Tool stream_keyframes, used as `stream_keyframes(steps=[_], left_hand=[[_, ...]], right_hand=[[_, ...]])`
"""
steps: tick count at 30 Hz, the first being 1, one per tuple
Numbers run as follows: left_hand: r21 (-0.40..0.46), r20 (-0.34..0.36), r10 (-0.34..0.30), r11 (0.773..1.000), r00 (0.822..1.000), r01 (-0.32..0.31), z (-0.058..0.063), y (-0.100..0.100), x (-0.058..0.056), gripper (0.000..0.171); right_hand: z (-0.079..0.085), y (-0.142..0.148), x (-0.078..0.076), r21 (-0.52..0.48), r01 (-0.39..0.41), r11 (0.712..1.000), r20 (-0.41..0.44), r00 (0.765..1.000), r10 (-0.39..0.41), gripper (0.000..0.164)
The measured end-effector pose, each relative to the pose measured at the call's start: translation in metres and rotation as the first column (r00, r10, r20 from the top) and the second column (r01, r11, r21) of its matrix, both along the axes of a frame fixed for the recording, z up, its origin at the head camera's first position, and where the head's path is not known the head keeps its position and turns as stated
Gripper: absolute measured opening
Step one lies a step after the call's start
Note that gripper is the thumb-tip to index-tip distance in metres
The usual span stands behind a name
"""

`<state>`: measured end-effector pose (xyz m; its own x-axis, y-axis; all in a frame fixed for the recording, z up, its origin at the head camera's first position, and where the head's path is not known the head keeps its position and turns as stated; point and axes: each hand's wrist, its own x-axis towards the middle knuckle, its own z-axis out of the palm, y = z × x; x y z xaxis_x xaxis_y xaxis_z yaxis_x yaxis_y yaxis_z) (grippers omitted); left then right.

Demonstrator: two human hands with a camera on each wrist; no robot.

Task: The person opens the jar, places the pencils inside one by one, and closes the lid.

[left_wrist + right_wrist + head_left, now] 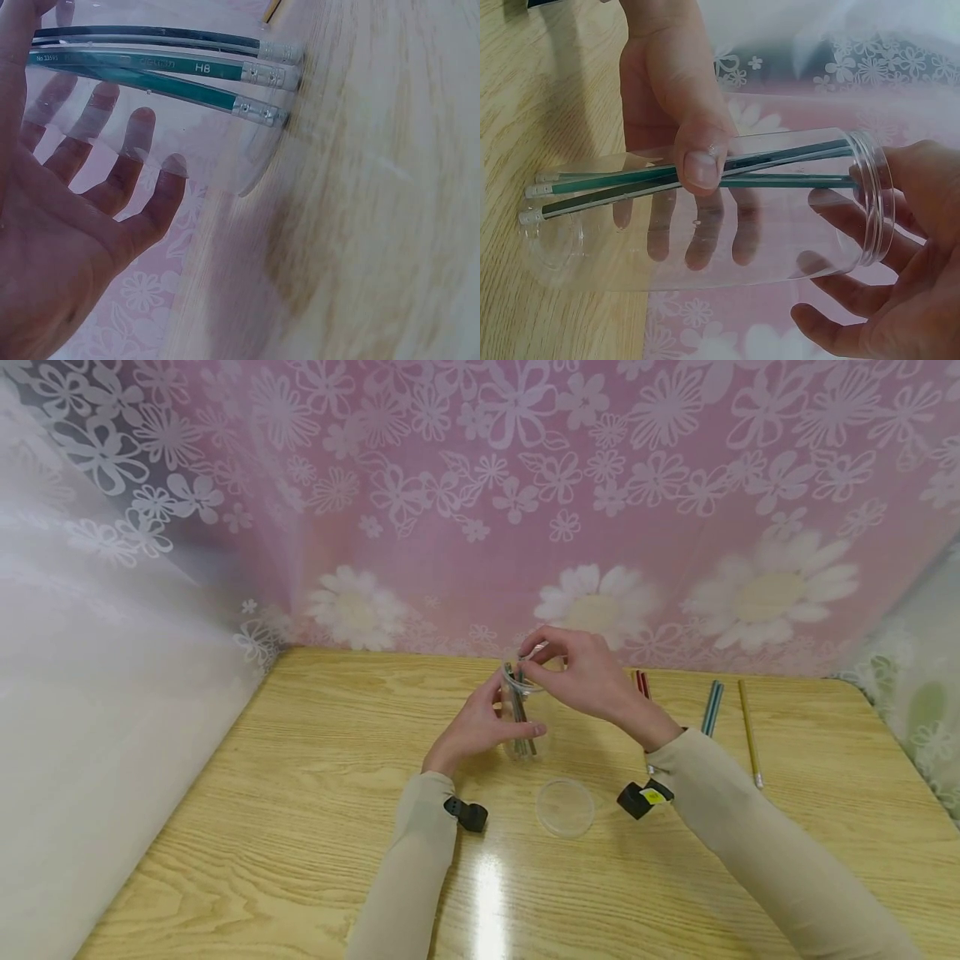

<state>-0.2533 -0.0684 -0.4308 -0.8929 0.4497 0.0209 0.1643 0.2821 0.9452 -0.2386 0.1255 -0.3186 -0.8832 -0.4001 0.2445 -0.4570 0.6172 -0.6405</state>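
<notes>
A clear plastic jar (622, 266) with a threaded mouth stands on the table, holding several green pencils (165, 66), eraser ends down. My left hand (474, 727) grips the jar's side, thumb across the near face and fingers spread behind it, seen through the clear wall in the right wrist view. Over the mouth, my right hand (588, 675) pinches the upper end of one green pencil (795, 181) between thumb and fingers, with the other fingers spread around the rim. The pinched tip is partly hidden by the thumb.
A round clear lid (565, 808) lies flat in front of the jar. To the right are red pencils (642, 683) partly behind the right hand, blue-green pencils (712, 708) side by side, and a yellow pencil (750, 732). A flowered curtain (450, 527) hangs behind the table.
</notes>
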Motion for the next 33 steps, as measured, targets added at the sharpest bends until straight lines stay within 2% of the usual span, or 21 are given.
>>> stream_keyframes(steps=[10,18,22,29,33], left_hand=[[0.010,0.010,-0.009,1.000,1.000,0.009,0.001,0.000,0.001,0.095],[0.019,0.000,-0.006,1.000,1.000,0.006,0.000,0.000,0.001,0.095],[0.016,-0.014,-0.001,1.000,1.000,0.002,-0.001,0.001,0.000,0.094],[0.027,-0.034,-0.003,1.000,0.999,0.004,-0.001,0.003,-0.002,0.078],[0.020,-0.028,0.001,1.000,1.000,0.000,-0.001,0.002,-0.001,0.081]], right_hand=[[0.001,0.000,-0.001,0.013,-0.051,0.999,0.035,0.998,0.051,0.026],[0.000,0.001,-0.001,0.002,-0.018,1.000,0.006,1.000,0.018,0.029],[0.000,0.003,0.000,-0.059,0.016,0.998,-0.011,1.000,-0.017,0.028],[0.002,0.016,0.006,-0.175,0.062,0.983,-0.019,0.998,-0.066,0.025],[0.002,0.026,0.011,-0.220,0.091,0.971,-0.058,0.993,-0.106,0.024]])
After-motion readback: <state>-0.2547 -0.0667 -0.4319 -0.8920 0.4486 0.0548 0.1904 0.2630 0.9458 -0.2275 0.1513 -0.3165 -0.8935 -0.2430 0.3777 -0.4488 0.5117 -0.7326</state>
